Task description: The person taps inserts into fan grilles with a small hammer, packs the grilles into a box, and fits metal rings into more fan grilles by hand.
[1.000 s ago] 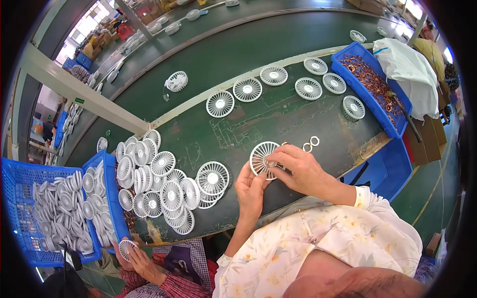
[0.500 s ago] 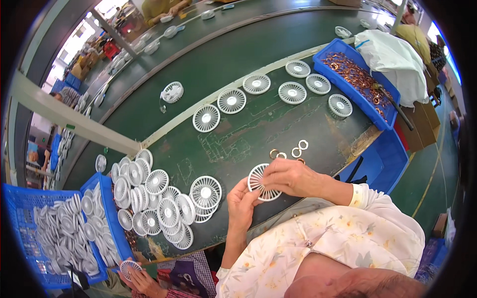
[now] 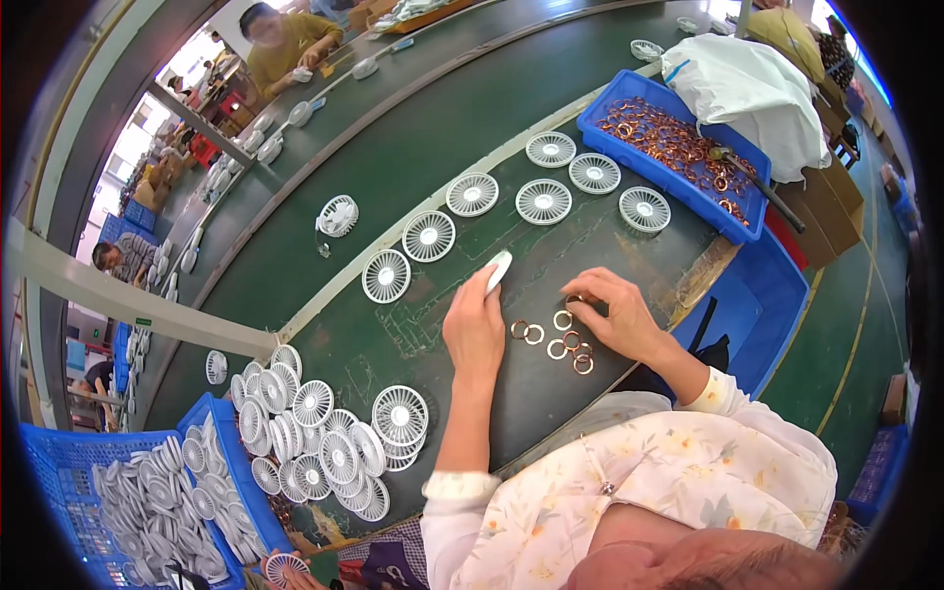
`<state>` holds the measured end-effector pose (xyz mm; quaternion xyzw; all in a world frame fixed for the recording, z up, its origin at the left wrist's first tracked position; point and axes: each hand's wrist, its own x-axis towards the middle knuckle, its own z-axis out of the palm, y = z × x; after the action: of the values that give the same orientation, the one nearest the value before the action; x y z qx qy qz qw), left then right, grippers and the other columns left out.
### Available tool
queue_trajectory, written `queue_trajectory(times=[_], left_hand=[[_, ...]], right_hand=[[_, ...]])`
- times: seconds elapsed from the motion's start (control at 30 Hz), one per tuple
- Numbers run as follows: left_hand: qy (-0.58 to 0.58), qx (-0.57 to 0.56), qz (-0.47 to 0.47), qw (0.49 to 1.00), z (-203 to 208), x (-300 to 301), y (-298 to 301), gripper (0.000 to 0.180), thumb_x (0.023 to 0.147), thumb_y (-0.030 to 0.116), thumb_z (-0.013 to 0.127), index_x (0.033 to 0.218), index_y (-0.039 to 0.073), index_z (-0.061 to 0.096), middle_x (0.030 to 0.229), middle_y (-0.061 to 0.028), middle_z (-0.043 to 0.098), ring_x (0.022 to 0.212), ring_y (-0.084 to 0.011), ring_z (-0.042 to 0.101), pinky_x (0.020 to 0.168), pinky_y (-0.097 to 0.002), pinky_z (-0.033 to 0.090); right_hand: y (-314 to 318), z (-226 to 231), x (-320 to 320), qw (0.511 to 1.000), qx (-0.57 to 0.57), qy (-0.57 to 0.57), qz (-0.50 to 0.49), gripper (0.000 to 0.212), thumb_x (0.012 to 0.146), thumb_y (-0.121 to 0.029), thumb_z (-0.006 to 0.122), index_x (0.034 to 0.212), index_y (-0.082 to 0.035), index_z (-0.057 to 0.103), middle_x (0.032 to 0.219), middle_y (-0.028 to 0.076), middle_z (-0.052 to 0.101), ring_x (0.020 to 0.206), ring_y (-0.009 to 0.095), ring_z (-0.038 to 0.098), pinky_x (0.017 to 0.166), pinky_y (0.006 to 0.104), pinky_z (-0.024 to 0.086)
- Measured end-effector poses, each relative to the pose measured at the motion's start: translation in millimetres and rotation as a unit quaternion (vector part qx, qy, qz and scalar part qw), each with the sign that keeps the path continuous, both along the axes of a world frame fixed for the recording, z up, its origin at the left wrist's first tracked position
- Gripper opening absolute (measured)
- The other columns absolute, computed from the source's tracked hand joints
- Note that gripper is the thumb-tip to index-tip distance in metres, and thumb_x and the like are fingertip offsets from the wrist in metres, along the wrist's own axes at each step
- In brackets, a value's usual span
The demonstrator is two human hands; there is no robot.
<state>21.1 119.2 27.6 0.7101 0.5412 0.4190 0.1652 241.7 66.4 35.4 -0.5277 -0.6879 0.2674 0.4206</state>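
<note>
A round white fan grille (image 3: 500, 272), tilted almost edge-on, is gripped in my left hand (image 3: 474, 329) above the middle of the bench. My right hand (image 3: 618, 313) is pinched over a small group of rings; a brown edge at its fingertips looks like a copper-coloured ring, mostly hidden by the fingers. Several loose rings (image 3: 557, 349) lie on the bench between my hands. Beyond my left hand, several white grilles (image 3: 429, 236) lie spaced out in a band. A heap of stacked grilles (image 3: 339, 457) covers the left end of the bench.
At the bench's far right stands a blue tray (image 3: 602, 138) full of copper-coloured rings, beside a white sack (image 3: 747, 103). Blue crates (image 3: 93, 440) of grilles are at the left. A green conveyor (image 3: 423, 128) runs behind. Another person's hand (image 3: 295, 573) holds a grille at lower left.
Both hands have moved away from the bench's front edge and apart. My right hand has left the grille for the rings; the left has lifted and tilted the grille. The view has shifted slightly.
</note>
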Motion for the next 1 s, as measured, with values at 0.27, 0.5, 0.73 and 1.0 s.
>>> queue_trajectory(times=[0.27,0.5,0.73,1.0], left_hand=[[0.153,-0.019,-0.056,0.986,-19,12,39,0.044,0.093,0.012,0.066,0.136,0.007,0.061,0.143,-0.0157,0.058,0.141,-0.0381,0.047,0.119,-0.0527,0.034],[0.112,-0.030,0.054,0.992,23,-45,-62,0.050,0.088,0.014,0.075,0.136,0.007,0.062,0.144,-0.0222,0.057,0.139,-0.0437,0.047,0.116,-0.0492,0.038],[0.286,-0.194,0.188,0.919,43,-127,-131,0.100,0.069,0.030,0.091,0.152,0.003,0.043,0.151,-0.0239,0.048,0.146,-0.0441,0.037,0.122,-0.0537,0.028],[0.290,-0.162,0.168,0.928,28,-125,-128,0.103,0.067,0.040,0.091,0.154,0.009,0.043,0.153,-0.0222,0.048,0.148,-0.0423,0.035,0.123,-0.0601,0.020]], right_hand=[[-5,-16,5,0.992,0.017,-0.115,0.039,0.017,0.088,-0.006,0.071,0.105,-0.007,0.071,0.111,0.012,0.063,0.103,0.033,0.065,0.087,0.0419,0.054],[4,-16,15,0.997,0.003,-0.064,0.032,0.013,0.085,0.001,0.074,0.095,0.000,0.065,0.095,0.014,0.063,0.083,0.031,0.067,0.074,0.0367,0.054],[9,-11,12,0.997,-0.029,-0.057,0.046,0.018,0.084,0.004,0.074,0.097,0.001,0.063,0.091,0.011,0.062,0.073,0.022,0.063,0.068,0.0320,0.052],[4,-8,3,0.998,-0.006,-0.062,0.013,0.034,0.081,0.006,0.076,0.112,-0.001,0.064,0.103,0.009,0.060,0.074,0.017,0.058,0.068,0.0294,0.052]])
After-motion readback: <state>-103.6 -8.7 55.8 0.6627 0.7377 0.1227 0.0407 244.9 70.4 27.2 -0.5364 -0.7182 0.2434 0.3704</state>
